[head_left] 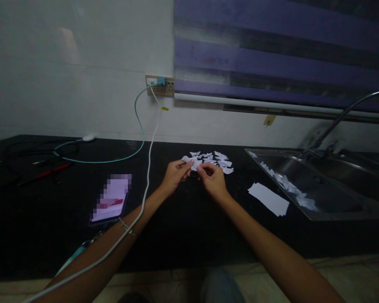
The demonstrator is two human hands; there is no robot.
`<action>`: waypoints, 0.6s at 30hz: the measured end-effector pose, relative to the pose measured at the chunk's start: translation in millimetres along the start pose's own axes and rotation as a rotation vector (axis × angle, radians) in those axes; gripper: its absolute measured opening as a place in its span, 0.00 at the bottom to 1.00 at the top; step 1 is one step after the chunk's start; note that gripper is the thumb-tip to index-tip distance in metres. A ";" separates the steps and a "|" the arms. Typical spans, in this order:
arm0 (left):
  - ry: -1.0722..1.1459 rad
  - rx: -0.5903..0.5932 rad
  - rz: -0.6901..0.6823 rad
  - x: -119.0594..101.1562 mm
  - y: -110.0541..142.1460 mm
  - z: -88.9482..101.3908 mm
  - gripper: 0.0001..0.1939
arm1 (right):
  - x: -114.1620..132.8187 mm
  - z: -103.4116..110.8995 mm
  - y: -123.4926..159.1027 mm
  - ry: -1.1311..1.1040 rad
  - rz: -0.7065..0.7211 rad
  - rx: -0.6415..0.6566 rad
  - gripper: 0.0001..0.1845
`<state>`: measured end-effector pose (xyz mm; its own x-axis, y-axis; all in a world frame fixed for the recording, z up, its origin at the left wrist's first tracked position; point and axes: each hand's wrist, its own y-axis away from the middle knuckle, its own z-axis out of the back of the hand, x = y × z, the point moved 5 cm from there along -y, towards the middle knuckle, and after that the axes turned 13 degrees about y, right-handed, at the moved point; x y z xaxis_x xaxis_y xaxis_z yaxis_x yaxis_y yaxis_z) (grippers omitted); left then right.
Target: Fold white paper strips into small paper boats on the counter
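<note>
My left hand [176,174] and my right hand [212,179] meet over the dark counter, each pinching a small folded piece of white paper [194,164] between thumb and fingers. Part of that piece is hidden by my fingertips. Just beyond my hands lies a group of several small folded white papers [221,162], spread close together. To the right of my right hand, a stack of white paper strips [269,199] lies flat, its edges slightly uneven.
A sink [344,191] with a curved tap [344,111] is at the right, with more white paper pieces [290,185] along its near-left rim. A phone [111,198] lies at the left. A white cable [149,168] runs from the wall socket [167,86] across my left forearm.
</note>
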<state>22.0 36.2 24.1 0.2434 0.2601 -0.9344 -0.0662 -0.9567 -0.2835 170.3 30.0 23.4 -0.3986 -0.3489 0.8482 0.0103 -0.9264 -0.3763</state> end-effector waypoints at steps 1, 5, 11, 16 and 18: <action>0.033 0.024 0.011 2.0 0.3 -3.3 0.22 | 0.9 3.2 1.3 0.055 0.027 -0.070 0.11; 0.129 0.067 0.048 9.3 1.3 -13.9 0.23 | 12.5 9.6 12.0 0.230 0.203 -0.235 0.09; -0.100 0.081 -0.070 3.3 0.9 -12.8 0.20 | 28.2 2.2 17.2 0.214 0.366 -0.057 0.09; -0.285 0.221 -0.107 -1.9 5.1 -7.2 0.18 | 9.4 8.9 -0.3 -0.074 0.076 0.037 0.13; -0.265 0.300 -0.078 0.3 8.4 -6.6 0.16 | -2.7 9.4 -5.9 -0.236 -0.092 0.098 0.14</action>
<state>27.9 27.4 22.8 0.0031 0.3923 -0.9198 -0.3463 -0.8625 -0.3690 179.9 35.0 26.9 -0.1776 -0.2748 0.9450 0.0768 -0.9612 -0.2651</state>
